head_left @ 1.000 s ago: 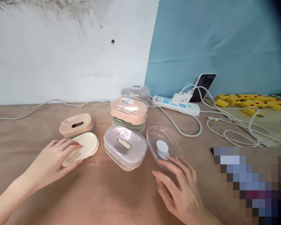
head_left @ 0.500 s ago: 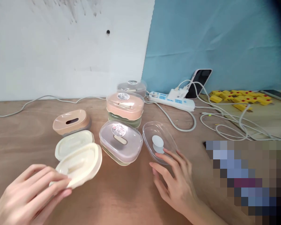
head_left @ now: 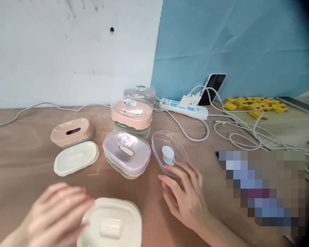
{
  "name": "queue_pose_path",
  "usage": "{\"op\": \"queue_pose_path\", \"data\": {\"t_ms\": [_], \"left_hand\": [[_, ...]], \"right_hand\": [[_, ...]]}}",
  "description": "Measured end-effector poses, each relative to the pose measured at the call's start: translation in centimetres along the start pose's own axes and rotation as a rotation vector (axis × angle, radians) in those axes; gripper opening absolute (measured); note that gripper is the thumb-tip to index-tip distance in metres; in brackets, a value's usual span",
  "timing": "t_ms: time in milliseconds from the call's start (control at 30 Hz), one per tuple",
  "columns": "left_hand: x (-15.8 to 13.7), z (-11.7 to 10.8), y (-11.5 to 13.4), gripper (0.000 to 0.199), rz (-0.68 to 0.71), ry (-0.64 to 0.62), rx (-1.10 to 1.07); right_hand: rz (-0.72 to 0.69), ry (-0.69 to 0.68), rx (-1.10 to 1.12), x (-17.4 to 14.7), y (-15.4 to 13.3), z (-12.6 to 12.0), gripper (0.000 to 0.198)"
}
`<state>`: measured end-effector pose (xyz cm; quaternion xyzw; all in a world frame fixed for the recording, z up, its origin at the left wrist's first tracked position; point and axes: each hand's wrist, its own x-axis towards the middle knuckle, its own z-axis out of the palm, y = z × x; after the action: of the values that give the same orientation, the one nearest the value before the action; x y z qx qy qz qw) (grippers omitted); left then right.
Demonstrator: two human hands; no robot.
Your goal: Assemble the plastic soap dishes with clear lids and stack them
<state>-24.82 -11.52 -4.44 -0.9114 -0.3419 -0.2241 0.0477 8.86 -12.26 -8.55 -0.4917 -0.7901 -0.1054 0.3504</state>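
Observation:
My left hand [head_left: 59,212], blurred by motion, has its fingers curled at the left edge of a cream oval plastic tray [head_left: 110,228]. This tray, with a raised middle, is at the bottom of the view. My right hand [head_left: 186,195] has its fingers spread, the fingertips at the near edge of a clear plastic lid [head_left: 173,144] bearing a white round sticker. Between the hands stands a lilac soap box [head_left: 136,161] under a clear lid. A second cream tray [head_left: 76,159] lies at left, before a peach slotted tray [head_left: 61,133] on a grey base.
Behind stand a pink soap box [head_left: 136,118] on a green one [head_left: 141,133], and a grey one [head_left: 144,93]. At the back right are a power strip [head_left: 181,108], a propped phone [head_left: 212,90], loose white cables [head_left: 243,135] and yellow pieces [head_left: 256,104].
The cream tray by my left hand has moved right and toward me, off the other cream tray. My right hand stays by the clear lid. The whole view has shifted slightly.

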Motion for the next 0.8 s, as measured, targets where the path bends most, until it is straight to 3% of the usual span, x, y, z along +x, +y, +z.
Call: {"op": "queue_pose_path", "data": {"t_ms": [100, 200, 267, 433, 600, 800], "left_hand": [[2.9, -1.9, -6.2, 0.034, -0.173, 0.051, 0.248], [5.2, -2.8, -11.3, 0.032, -0.309, -0.070, 0.410], [6.1, -2.5, -13.1, 0.039, -0.416, -0.167, 0.431], [6.6, -0.8, -14.2, 0.064, -0.707, -0.171, 0.168], [6.6, -0.2, -14.8, 0.071, -0.776, -0.136, -0.004], [6.6, -0.6, -14.3, 0.069, -0.937, 0.093, -0.205]], "right_hand": [[0.018, -0.010, -0.015, 0.0, 0.1, 0.1, 0.021], [0.039, -0.008, -0.032, 0.1, 0.2, 0.2, 0.020], [0.045, -0.009, -0.036, 0.1, 0.2, 0.3, 0.020], [0.042, -0.009, -0.045, 0.3, 0.2, 0.3, 0.020], [0.047, -0.017, -0.043, 0.2, 0.2, 0.2, 0.020], [0.034, -0.010, -0.047, 0.1, 0.3, 0.3, 0.021]]}}
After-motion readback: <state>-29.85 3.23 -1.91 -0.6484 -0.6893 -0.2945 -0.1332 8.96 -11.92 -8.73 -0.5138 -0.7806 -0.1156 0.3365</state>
